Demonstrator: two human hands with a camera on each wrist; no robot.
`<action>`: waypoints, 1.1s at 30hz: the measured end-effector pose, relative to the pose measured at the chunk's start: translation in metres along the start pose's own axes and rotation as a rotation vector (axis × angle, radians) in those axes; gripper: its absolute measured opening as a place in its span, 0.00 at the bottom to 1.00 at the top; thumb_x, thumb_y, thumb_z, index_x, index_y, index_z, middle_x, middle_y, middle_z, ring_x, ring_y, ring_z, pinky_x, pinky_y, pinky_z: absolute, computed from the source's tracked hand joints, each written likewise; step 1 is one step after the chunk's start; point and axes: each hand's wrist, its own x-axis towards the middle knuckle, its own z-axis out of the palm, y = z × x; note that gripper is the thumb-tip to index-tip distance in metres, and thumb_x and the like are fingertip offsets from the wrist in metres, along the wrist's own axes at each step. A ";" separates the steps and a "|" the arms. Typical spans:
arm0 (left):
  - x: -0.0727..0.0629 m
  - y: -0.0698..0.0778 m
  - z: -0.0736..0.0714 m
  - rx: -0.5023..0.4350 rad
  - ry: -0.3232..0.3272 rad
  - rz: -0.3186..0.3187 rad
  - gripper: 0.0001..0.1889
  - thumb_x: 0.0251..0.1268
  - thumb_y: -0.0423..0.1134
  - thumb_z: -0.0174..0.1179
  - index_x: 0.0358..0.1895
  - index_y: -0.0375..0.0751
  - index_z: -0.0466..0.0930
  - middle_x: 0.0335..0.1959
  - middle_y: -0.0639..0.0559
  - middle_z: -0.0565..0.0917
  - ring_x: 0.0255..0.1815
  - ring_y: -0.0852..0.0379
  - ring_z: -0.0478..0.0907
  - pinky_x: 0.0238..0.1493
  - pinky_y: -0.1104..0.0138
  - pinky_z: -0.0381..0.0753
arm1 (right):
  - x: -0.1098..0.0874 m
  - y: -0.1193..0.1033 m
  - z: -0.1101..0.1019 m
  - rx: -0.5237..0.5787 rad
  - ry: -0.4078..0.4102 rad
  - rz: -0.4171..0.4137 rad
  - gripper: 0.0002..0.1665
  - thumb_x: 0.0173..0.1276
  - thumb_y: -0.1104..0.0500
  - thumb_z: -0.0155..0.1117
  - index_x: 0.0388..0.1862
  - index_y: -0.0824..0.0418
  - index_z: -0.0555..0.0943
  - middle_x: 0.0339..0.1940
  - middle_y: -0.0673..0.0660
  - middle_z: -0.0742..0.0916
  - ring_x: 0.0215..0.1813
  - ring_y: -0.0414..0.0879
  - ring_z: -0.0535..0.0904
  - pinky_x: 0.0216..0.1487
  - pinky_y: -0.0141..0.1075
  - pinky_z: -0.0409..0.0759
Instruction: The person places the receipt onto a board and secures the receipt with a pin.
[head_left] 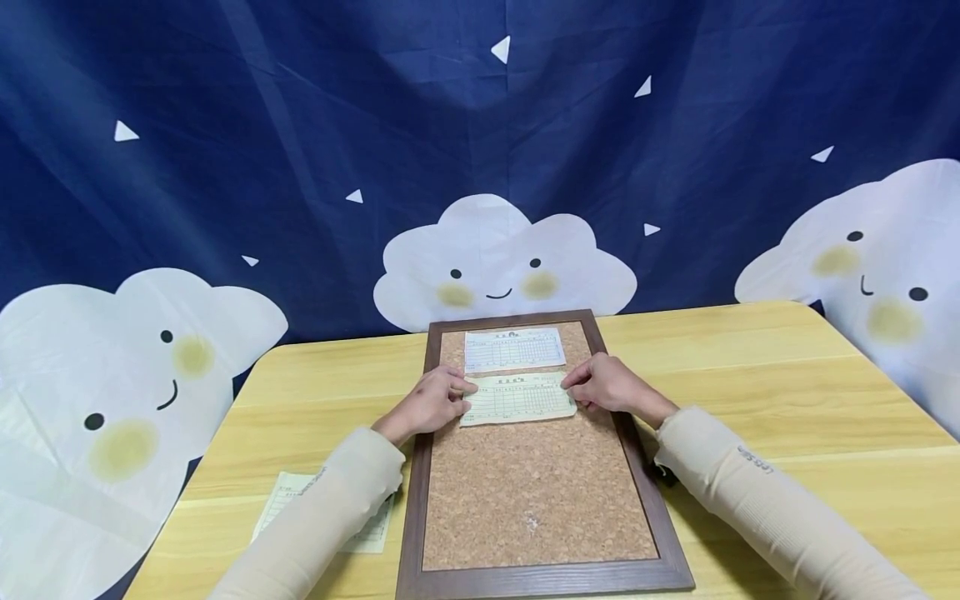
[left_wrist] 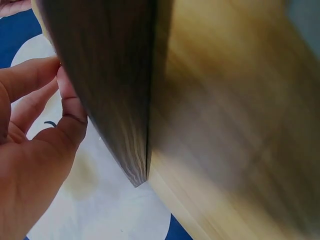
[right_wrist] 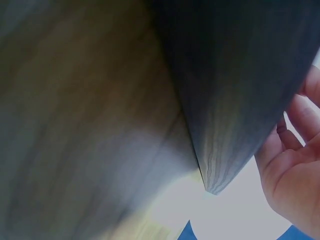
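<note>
A pale green printed form slip [head_left: 517, 400] lies across the cork board [head_left: 536, 492], just below a white printed slip [head_left: 513, 348] at the top. At the green slip's left edge, my left hand [head_left: 431, 402] pinches it between thumb and fingers. My right hand [head_left: 609, 383] pinches the opposite edge. In the left wrist view, the left hand [left_wrist: 40, 115] appears beside the board's dark frame [left_wrist: 112, 100], which hides the slip. The right wrist view has the right hand [right_wrist: 295, 150] partly cut off behind the frame's side [right_wrist: 225, 110].
Another green slip [head_left: 367, 533] lies on the wooden table [head_left: 315, 400] left of the board, partly covered by the left sleeve [head_left: 322, 508]. A small dark object [head_left: 663, 475] shows by the right sleeve [head_left: 750, 483]. A blue curtain [head_left: 420, 108] with clouds hangs behind the table.
</note>
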 end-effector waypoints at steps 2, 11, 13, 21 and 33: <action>0.000 0.000 0.000 0.004 0.003 0.000 0.14 0.64 0.26 0.64 0.52 0.33 0.86 0.60 0.38 0.74 0.48 0.48 0.80 0.53 0.55 0.80 | 0.000 0.000 0.000 -0.002 0.002 0.003 0.10 0.67 0.70 0.62 0.44 0.71 0.87 0.23 0.53 0.85 0.25 0.42 0.81 0.29 0.36 0.84; 0.000 0.002 0.000 0.026 0.006 0.015 0.14 0.64 0.25 0.64 0.53 0.32 0.85 0.56 0.40 0.75 0.47 0.50 0.78 0.52 0.56 0.79 | 0.001 -0.001 -0.001 -0.020 0.004 0.010 0.11 0.68 0.69 0.62 0.45 0.71 0.87 0.22 0.53 0.85 0.24 0.43 0.81 0.29 0.36 0.83; 0.000 0.003 0.001 0.030 0.008 0.018 0.14 0.64 0.25 0.64 0.53 0.32 0.85 0.56 0.40 0.75 0.47 0.50 0.78 0.52 0.56 0.79 | 0.000 -0.001 -0.001 -0.023 0.004 0.014 0.11 0.68 0.69 0.62 0.46 0.71 0.87 0.22 0.53 0.85 0.24 0.43 0.81 0.29 0.36 0.83; -0.001 0.003 0.001 0.036 0.004 0.012 0.15 0.63 0.25 0.64 0.53 0.31 0.85 0.57 0.39 0.75 0.51 0.48 0.77 0.55 0.55 0.77 | 0.001 0.000 0.001 -0.024 0.002 0.010 0.11 0.67 0.70 0.62 0.45 0.71 0.87 0.23 0.53 0.85 0.25 0.43 0.82 0.29 0.36 0.83; -0.001 0.003 0.002 0.066 0.012 0.036 0.14 0.64 0.25 0.64 0.52 0.30 0.85 0.56 0.39 0.77 0.49 0.50 0.76 0.53 0.56 0.78 | 0.000 0.000 -0.001 -0.023 -0.001 0.008 0.11 0.67 0.69 0.62 0.45 0.71 0.86 0.23 0.53 0.86 0.25 0.44 0.83 0.27 0.35 0.82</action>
